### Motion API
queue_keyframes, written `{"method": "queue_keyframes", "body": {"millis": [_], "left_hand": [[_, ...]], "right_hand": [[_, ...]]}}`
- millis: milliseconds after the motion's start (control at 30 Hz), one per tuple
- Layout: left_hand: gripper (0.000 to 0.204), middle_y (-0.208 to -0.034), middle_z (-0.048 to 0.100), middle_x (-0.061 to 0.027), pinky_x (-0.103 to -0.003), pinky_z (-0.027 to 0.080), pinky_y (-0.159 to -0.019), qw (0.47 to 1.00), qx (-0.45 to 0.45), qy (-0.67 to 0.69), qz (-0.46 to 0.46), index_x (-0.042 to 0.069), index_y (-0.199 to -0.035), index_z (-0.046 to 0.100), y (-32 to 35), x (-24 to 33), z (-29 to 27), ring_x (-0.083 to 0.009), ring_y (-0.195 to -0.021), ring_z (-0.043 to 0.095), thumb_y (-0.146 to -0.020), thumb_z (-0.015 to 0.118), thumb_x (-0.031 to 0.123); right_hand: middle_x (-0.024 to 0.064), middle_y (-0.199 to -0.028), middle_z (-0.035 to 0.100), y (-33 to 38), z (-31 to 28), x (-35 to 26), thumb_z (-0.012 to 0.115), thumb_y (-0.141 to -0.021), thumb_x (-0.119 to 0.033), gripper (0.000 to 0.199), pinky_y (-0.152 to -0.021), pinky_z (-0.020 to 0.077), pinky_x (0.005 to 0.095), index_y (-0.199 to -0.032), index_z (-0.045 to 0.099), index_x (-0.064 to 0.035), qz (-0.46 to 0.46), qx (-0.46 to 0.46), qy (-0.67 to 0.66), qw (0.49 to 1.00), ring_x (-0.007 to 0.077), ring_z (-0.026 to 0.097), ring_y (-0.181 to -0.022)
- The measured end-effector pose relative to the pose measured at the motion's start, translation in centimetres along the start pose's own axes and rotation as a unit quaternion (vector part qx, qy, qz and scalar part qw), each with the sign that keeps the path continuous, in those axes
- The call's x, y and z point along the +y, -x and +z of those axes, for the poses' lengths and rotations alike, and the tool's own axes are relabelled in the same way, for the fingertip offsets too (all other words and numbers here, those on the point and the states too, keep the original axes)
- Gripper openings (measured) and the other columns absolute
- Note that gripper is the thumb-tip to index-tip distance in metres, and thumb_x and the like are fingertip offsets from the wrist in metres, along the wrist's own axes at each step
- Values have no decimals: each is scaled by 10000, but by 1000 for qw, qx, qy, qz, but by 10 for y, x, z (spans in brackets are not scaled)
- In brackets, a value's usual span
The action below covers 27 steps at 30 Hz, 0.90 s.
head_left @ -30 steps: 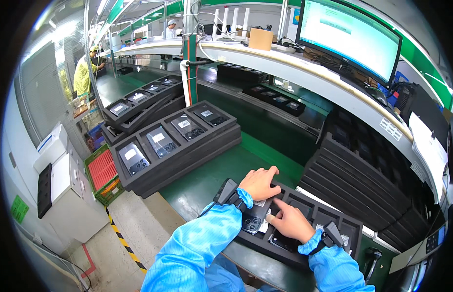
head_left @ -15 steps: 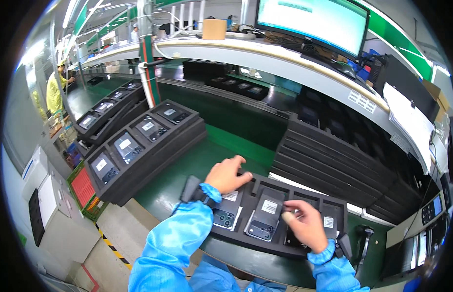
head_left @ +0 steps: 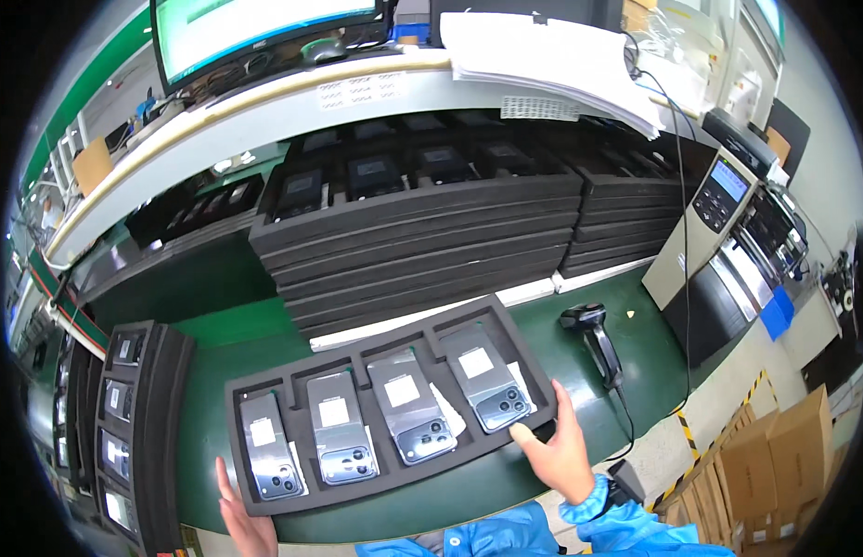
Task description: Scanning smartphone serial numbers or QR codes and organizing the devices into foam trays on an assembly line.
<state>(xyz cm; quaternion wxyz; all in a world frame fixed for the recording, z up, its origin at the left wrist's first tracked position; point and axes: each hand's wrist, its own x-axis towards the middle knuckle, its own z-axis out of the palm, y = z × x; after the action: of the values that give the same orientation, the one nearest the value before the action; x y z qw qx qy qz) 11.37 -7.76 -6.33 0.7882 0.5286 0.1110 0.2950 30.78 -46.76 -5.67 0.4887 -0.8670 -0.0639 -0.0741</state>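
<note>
A black foam tray lies in front of me on the green bench top. Each of its slots holds a dark smartphone, back up, with a white label and a camera block at the near end. White slips or cards show beside several phones. My right hand is at the tray's near right corner, its thumb over the front edge and its fingers along the right end. Beside the near left corner, my left hand has its fingers stretched out, and no grip on the tray shows. Part of that hand is outside the picture.
Stacked foam trays stand behind the tray, and another stack is at the left. A corded barcode scanner lies to the right, near a label printer. Above are a shelf with a monitor and papers. Cardboard boxes stand lower right.
My view has swung to the right. Both hands, earlier over the phones in a tray, are now at the tray's two ends. The phones now show uncovered.
</note>
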Motion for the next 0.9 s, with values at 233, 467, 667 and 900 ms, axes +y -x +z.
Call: {"method": "queue_keyframes", "body": {"millis": [233, 467, 667, 900], "left_hand": [[612, -1359, 584, -153, -378, 543, -976, 982, 55, -130, -123, 28, -1576, 278, -24, 56, 27, -216, -1137, 650, -1008, 498, 77], [245, -999, 488, -4, -258, 449, -795, 963, 33, -251, 94, 74, -1137, 557, -30, 132, 89, -96, -919, 525, -1005, 540, 280], [709, -1330, 499, -106, -387, 417, -1074, 937, -86, -219, 257, 89, -1467, 379, -68, 141, 133, -223, -1228, 528, -921, 650, 452], [553, -1095, 493, -23, -298, 463, -892, 915, -84, -262, 296, 98, -1220, 491, -174, 84, 185, -155, -994, 518, -753, 787, 108]], "right_hand": [[101, -984, 677, -47, -36, -32, 664, -947, -106, 401, -685, 543, 280, -1281, 452, -44, 149, -93, -366, 914, 127, 644, -821], [68, -937, 684, -83, -93, -73, 679, -907, -191, 385, -637, 504, 258, -1222, 498, -62, 66, -120, -376, 916, 98, 616, -799], [44, -1022, 655, -131, -121, -88, 579, -926, -155, 289, -873, 450, 253, -1189, 581, -35, -151, 68, -439, 883, 92, 581, -933], [29, -1110, 634, -253, -94, -62, 544, -1029, -132, 253, -924, 458, 249, -1245, 596, -12, -246, 149, -423, 859, 91, 566, -1011]]}}
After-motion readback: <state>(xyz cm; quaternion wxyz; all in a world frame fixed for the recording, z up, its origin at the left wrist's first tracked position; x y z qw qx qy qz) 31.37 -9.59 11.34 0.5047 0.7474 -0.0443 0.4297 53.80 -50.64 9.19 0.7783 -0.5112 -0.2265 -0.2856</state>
